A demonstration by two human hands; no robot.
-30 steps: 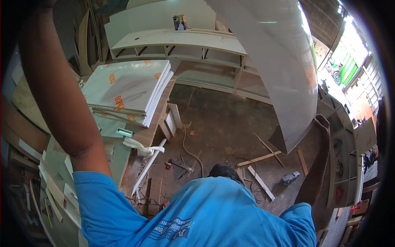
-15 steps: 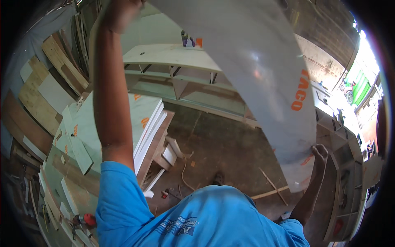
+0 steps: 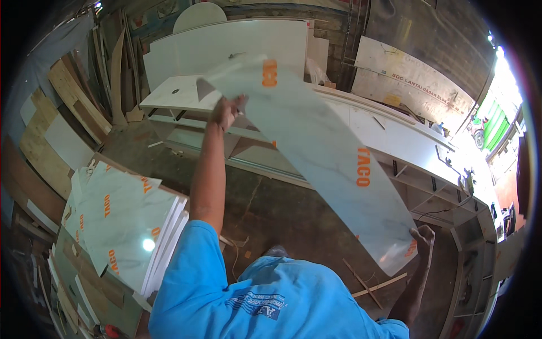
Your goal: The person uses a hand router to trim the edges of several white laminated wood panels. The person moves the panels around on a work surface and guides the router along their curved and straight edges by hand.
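Note:
A long, thin, glossy marble-patterned sheet (image 3: 316,147) with orange lettering slants from upper middle to lower right in front of me. My left hand (image 3: 230,113) is closed on its left edge near the upper end, where the corner is bent. My right hand (image 3: 423,237) is closed on its right edge near the lower end. Both forearms are raised from the short sleeves of my blue shirt (image 3: 282,294). Much of a white cabinet (image 3: 169,87) behind the sheet is hidden by it.
A stack of marble-patterned boards (image 3: 121,217) lies on a bench at left. Wooden panels (image 3: 62,135) lean along the left side. More open cabinets (image 3: 474,271) stand at right. Loose battens (image 3: 378,285) lie on the concrete floor (image 3: 254,203). A red power tool (image 3: 107,330) is at lower left.
The sheet has swung from steeply raised to a flatter slant, its upper end moving left and down. My left hand has come down into full view on it. My view has shifted too.

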